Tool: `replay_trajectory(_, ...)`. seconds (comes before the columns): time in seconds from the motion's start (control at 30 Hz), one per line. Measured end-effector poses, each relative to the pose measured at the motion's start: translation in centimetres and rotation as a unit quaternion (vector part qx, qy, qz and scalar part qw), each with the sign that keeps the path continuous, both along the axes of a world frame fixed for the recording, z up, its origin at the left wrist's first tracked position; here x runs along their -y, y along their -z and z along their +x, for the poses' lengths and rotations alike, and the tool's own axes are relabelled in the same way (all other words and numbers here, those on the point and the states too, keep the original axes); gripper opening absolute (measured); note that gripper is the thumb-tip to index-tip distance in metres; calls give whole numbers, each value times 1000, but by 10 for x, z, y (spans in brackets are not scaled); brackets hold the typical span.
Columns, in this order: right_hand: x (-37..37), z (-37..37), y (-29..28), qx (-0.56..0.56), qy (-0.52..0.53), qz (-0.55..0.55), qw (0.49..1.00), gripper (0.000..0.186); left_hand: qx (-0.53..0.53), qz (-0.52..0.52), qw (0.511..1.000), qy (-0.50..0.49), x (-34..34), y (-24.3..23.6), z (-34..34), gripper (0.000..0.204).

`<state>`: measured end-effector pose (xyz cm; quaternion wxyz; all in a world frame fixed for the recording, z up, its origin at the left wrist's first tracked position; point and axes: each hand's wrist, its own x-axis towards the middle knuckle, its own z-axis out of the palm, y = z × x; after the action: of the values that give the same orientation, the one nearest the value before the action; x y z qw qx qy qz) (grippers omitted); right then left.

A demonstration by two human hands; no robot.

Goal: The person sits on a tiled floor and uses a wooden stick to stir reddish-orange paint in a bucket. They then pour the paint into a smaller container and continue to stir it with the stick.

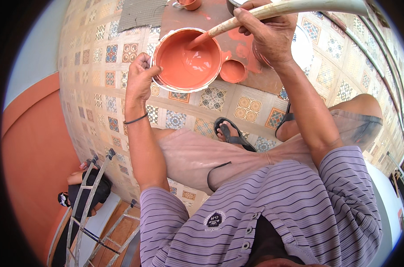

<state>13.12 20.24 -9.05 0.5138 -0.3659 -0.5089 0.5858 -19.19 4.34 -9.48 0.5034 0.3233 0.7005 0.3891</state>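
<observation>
A round paint bucket (186,90) stands in front of me, its white rim smeared with orange. Wet orange-red paint (177,60) fills part of it. My left hand (141,76) grips the bucket's left rim, thumb over the edge and fingers outside. In my right hand (271,40) is a long pale stick (295,9), held aslant with its orange-coated lower end in the paint. Touching or close beside the bucket on the right is a small cup (233,71) coated with orange paint. Behind my right hand, a further container is mostly hidden.
A paint-spotted brown board (266,82) lies under the containers on patterned floor tiles (248,108). Another orange cup (189,4) and a grey mat (142,12) are farther off. Long pipes (357,42) run along the right. At lower left are a metal ladder (84,200) and another person (97,189).
</observation>
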Motion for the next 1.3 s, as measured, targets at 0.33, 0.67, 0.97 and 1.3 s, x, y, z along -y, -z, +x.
replay_trajectory(0.33, -21, 50, 4, -78, 122, -34, 989, 19, 59, 16, 991, -117, -29, 79, -24, 25)
replay_trajectory(0.67, 12, 97, 9, -135, 231, -251, 930, 24, 152, 51, 972, -173, -36, 115, -42, 27)
replay_trajectory(0.97, 31, 153, -4, -131, 226, -268, 927, 23, 57, 13, 982, -178, -23, 132, -57, 33)
replay_trajectory(1.3, 91, 157, -59, 119, 115, 5, 986, 14, -285, 44, 956, -61, 12, 18, -13, 38)
